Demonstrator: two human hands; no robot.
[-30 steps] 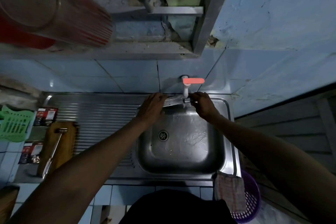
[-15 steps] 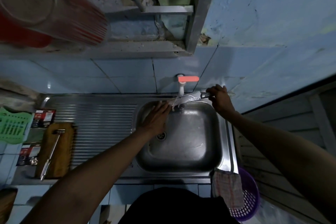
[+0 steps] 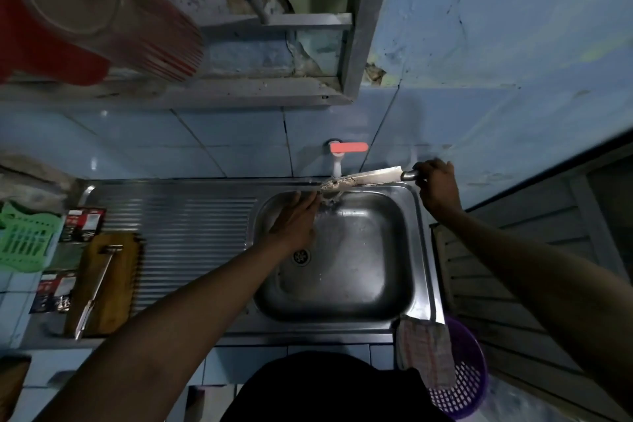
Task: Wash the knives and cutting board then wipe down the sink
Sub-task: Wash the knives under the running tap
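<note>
Steel is being rinsed under the tap: a knife is being held by its handle in the right hand, fingers curled round it, at about one o'clock from the sink basin. Compared with a second ago, the blade is being drawn out to the right, so that only its tip end is now being struck by the water, where earlier its middle was under the spout. The left hand, which was being kept on the blade then, is now being held apart from it at eleven o'clock in the basin, fingers straight and gripping nothing, just beside the stream. This is being read as the rinse of the first knife nearing its end. A second knife is being left unwashed on the wooden cutting board at nine o'clock, on the drainer side. A cloth is being kept draped at five o'clock on the sink's corner, likely for the wiping yet to come.
</note>
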